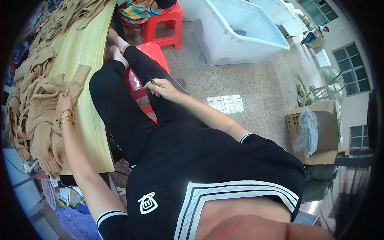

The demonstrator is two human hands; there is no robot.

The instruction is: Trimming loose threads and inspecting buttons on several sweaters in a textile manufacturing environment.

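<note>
My left hand (64, 105) is on a tan knit garment (50, 90) at the edge of the wooden table, its fingers closed on the fabric. A ribbed strip of the knit lies beside the fingers, toward the far side. Above my lap, my right hand (165, 90) is closed round a small dark pointed tool that looks like thread snips (151, 79). Only the tool's tip shows clearly; the rest is inside the fingers. More tan knit garments (48, 132) lie heaped along the table near my left forearm.
The pale wooden table (90, 48) runs along my left. Ahead stand red plastic stools (174, 28), one with colourful cloth (138, 12), and a large translucent tub (224, 48). A cardboard box (328, 120) with clear plastic is at right. A person (314, 34) bends in the distance.
</note>
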